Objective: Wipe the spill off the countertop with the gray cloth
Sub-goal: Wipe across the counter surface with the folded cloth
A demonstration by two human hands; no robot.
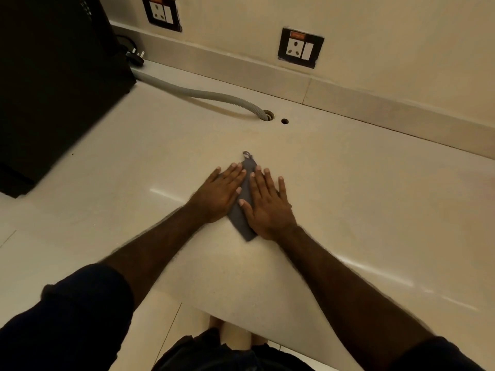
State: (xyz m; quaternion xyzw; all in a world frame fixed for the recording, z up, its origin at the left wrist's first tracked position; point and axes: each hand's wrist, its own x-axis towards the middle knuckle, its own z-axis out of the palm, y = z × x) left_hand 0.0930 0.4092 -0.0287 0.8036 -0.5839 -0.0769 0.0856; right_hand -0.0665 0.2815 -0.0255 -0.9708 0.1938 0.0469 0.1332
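A gray cloth (pixel 243 210) lies folded into a narrow strip on the cream countertop (pixel 348 199), with a small loop at its far end. My left hand (pixel 221 192) presses flat on the cloth's left side, fingers spread. My right hand (pixel 267 204) lies flat on its right side, fingers apart too. Most of the cloth is hidden under both palms; only a middle strip and the near corner show. No spill is visible on the surface around the cloth.
A large black appliance (pixel 53 84) stands at the left. A gray corrugated hose (pixel 209 96) runs from it into a hole (pixel 268 115) near the backsplash, beside a smaller hole (pixel 284 121). Two wall sockets (pixel 300 48) sit above. A black plug (pixel 135 58) lies behind the appliance.
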